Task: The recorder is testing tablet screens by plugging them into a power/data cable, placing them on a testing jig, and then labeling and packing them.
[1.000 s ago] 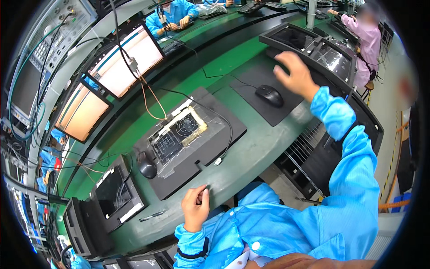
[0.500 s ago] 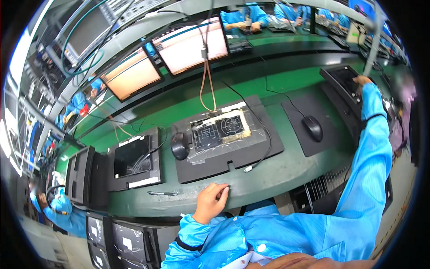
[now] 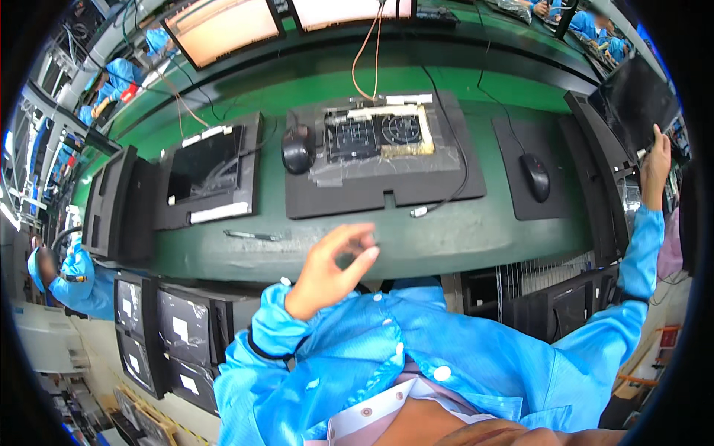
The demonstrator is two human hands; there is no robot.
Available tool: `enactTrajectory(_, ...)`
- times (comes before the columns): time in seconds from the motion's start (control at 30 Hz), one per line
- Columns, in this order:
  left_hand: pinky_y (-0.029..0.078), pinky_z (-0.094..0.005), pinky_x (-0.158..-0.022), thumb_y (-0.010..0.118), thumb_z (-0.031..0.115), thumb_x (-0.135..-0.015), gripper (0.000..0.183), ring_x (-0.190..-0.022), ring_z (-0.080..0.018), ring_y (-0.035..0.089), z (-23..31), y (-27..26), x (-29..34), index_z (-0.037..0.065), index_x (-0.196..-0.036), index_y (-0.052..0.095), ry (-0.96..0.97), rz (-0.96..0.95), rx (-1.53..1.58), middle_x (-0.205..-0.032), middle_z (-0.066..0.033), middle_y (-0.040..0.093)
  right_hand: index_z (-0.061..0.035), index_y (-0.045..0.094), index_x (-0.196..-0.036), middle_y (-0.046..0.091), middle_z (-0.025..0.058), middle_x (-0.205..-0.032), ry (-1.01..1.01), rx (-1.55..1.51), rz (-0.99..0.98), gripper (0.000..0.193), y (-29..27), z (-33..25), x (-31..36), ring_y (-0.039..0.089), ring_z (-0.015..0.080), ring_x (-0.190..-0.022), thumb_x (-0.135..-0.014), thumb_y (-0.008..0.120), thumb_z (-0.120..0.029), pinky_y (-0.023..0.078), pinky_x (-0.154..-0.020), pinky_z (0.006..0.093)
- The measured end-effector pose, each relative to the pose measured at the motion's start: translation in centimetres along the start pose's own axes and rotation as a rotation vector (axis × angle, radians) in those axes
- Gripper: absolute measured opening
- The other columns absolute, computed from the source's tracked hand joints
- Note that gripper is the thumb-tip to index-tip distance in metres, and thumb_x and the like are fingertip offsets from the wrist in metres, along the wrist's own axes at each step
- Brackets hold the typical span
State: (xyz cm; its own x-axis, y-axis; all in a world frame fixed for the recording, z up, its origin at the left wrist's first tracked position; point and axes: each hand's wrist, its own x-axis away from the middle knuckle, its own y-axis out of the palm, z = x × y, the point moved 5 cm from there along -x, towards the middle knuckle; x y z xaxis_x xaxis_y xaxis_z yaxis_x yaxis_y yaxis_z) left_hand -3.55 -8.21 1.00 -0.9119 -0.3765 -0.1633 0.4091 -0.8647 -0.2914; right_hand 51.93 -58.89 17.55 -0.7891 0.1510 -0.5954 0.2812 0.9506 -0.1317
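Note:
My right hand (image 3: 654, 167), out at the far right, grips the edge of a thin, glossy black flat panel (image 3: 636, 100). The panel is tilted up above a black foam tray (image 3: 587, 149). My left hand (image 3: 331, 271) hovers over the front of the green bench with fingers curved and apart, holding nothing. Beyond it lies a dark foam board (image 3: 335, 202) with a taped-down fixture (image 3: 407, 132) bearing a round, fan-like pattern. A white-tipped black cable (image 3: 420, 212) ends near the board's front edge.
Black mice (image 3: 297, 149) lie left of the fixture and on a right-hand mat (image 3: 535, 178). A glossy black screen (image 3: 204, 171) rests on a left foam board; a pen (image 3: 253, 236) lies in front. Lit monitors (image 3: 223, 33) stand behind. Other people (image 3: 115, 82) work farther off.
My right hand has raised the black panel from the tray at the right. My left hand's fingers have spread from a closed pose. The view has tipped down toward my body.

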Motion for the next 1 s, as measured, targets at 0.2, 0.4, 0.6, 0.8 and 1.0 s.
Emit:
enactTrajectory(0.2,0.032,-0.0484,-0.119,0.07,0.037,-0.094,0.094,-0.142,-0.0315,0.041,2.9,5.6,-5.1,0.004,-0.161,0.013,-0.075,-0.41,1.117,-0.154,-0.022,0.038,-0.0002,0.063,-0.126,0.065,0.0096,-0.128,0.102,-0.361,-0.375,0.034,13.1,-15.6,22.8,0.061,0.0146,-0.118,-0.104,0.054,-0.024,0.045,-0.105,0.0292)
enactTrajectory(0.4,0.052,-0.0423,-0.1,0.064,0.008,-0.095,0.038,-0.115,-0.0268,0.065,-0.3,1.4,-0.1,0.0,-0.131,0.057,-0.301,0.064,1.195,-0.125,-0.0135,0.066,-0.0038,0.065,-0.111,0.063,0.0129,-0.107,-0.306,-0.153,-1.192,0.02,25.0,-16.6,39.6,0.062,0.0289,-0.105,-0.094,0.065,-0.015,0.049,-0.091,0.0399)
enactTrajectory(0.6,0.047,-0.0516,-0.108,0.057,0.014,-0.099,0.033,-0.12,-0.0334,0.063,-2.8,-5.7,4.9,-0.002,-0.129,0.059,-0.232,0.405,1.439,-0.126,-0.0173,0.066,-0.0022,0.064,-0.1,0.058,0.0173,-0.121,-0.972,0.075,-1.088,0.024,25.1,-17.2,44.6,0.056,0.0382,-0.115,-0.081,0.075,-0.011,0.047,-0.097,0.0461)
enactTrajectory(0.8,0.05,-0.0521,-0.104,0.059,0.013,-0.1,0.021,-0.114,-0.0318,0.066,-2.0,-8.8,6.3,0.001,-0.114,0.069,-0.089,0.5,1.491,-0.12,-0.0149,0.071,-0.0012,0.066,-0.101,0.067,0.0128,-0.101,-0.621,-0.067,-1.276,0.015,26.0,-21.6,45.0,0.066,0.0292,-0.096,-0.089,0.07,-0.009,0.053,-0.083,0.0402)
enactTrajectory(1.0,0.05,-0.0514,-0.105,0.059,0.012,-0.1,0.02,-0.116,-0.0305,0.065,-2.1,-8.2,6.1,0.002,-0.116,0.068,-0.087,0.597,1.462,-0.12,-0.0134,0.07,-0.0024,0.068,-0.116,0.07,0.0101,-0.09,-0.392,-0.463,-1.173,0.024,26.2,-28.6,46.6,0.066,0.0192,-0.074,-0.093,0.07,-0.009,0.051,-0.064,0.031)
